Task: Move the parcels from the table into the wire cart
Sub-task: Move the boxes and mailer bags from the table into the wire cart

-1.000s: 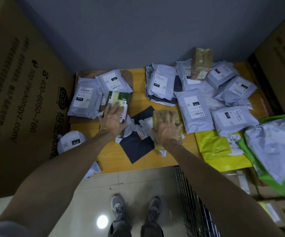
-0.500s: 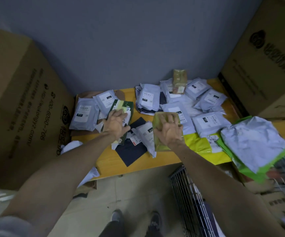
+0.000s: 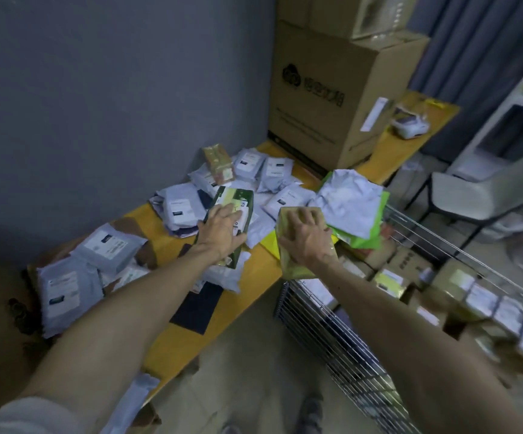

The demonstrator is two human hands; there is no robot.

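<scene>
Both hands are loaded, the left hand gripping one green parcel over the surface and the right hand one olive parcel at its edge near the wire cart, which already holds several boxed parcels; farther back, roughly a dozen mailers remain, so transfer is judged incomplete.

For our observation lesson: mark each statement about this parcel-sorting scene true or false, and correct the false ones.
1. The left hand holds a dark green parcel. True.
2. The right hand is empty. False: it grips a yellowish parcel.
3. The wire cart has boxed parcels in it. True.
4. The table top is blue. False: it is yellow.
</scene>
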